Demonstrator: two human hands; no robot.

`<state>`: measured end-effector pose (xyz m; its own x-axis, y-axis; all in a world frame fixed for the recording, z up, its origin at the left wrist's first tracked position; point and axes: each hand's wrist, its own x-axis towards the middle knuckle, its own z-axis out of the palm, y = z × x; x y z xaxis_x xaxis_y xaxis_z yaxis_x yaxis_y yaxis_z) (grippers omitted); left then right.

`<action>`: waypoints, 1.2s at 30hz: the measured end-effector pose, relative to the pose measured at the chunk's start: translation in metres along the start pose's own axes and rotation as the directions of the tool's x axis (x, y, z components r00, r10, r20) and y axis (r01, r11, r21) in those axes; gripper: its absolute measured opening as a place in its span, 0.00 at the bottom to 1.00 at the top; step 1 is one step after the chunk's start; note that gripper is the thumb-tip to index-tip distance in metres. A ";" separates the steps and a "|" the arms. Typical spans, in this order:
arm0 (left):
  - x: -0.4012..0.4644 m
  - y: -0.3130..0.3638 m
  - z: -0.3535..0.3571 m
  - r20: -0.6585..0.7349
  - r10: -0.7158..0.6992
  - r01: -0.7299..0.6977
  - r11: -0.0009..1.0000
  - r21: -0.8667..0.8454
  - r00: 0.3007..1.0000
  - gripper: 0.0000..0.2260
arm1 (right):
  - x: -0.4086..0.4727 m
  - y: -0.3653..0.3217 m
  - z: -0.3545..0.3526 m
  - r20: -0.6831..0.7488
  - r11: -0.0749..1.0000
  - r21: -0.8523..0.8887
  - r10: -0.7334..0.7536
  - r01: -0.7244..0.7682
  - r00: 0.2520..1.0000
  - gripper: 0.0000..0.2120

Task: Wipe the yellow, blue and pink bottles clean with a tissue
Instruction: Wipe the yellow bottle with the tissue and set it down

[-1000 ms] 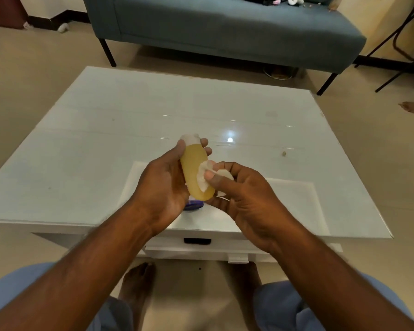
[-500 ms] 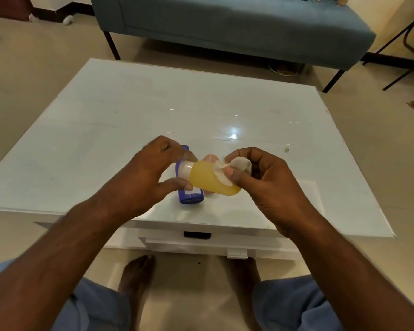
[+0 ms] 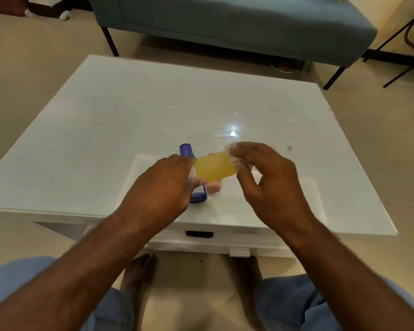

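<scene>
The left hand (image 3: 163, 187) grips the cap end of the yellow bottle (image 3: 214, 167), fingers curled round it, and holds the bottle sideways above the table (image 3: 105, 130), clear of the surface. The right hand (image 3: 263, 182) pinches a wad of white tissue (image 3: 231, 154) against the bottle's base end, thumb and fingertips closed on the paper; some motion blur softens both hands, so the exact finger placement cannot be read. Judgement: the step in hand is the wipe of the yellow bottle, with the tissue working at the rounded bottom. To do it well, the left hand should keep a firm hold at the cap and turn the bottle in small stages while the right hand draws the tissue along the full length, so that no strip of the wall is missed; the area under the left fingers will need a change of grip before it can be reached. The body looks soft and translucent, so hard squeezing is probably best avoided in case the cap leaks. Directly below the hands, the blue bottle (image 3: 191, 173) lies on the table, partly hidden by the left hand, and the pink bottle (image 3: 214, 186) sits just beside it, mostly covered by the yellow one. Both appear untouched at present and await their turn. A blue sofa (image 3: 225, 20) stands beyond the table.
</scene>
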<state>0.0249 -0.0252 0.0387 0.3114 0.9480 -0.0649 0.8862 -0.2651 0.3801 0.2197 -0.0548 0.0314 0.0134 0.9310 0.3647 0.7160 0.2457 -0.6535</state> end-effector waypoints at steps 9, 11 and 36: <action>-0.002 0.012 0.000 -0.024 -0.016 0.016 1.000 -0.011 1.000 0.23 | 0.000 -0.011 0.005 -0.008 0.997 0.003 -0.074 0.074 0.997 0.11; -0.003 0.014 -0.003 -0.057 -0.005 0.003 0.999 -0.033 0.998 0.21 | 0.006 -0.004 -0.005 -0.081 0.998 0.069 0.013 -0.007 0.997 0.06; -0.011 0.025 0.000 -0.121 -0.021 0.011 0.997 -0.082 0.992 0.21 | 0.002 0.000 -0.001 -0.087 0.958 -0.275 -0.107 0.079 0.990 0.11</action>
<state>0.0439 -0.0421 0.0494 0.2490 0.9677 0.0389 0.8585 -0.2391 0.4536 0.2204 -0.0535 0.0331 -0.0025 0.8723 0.4890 0.8790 0.2350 -0.4148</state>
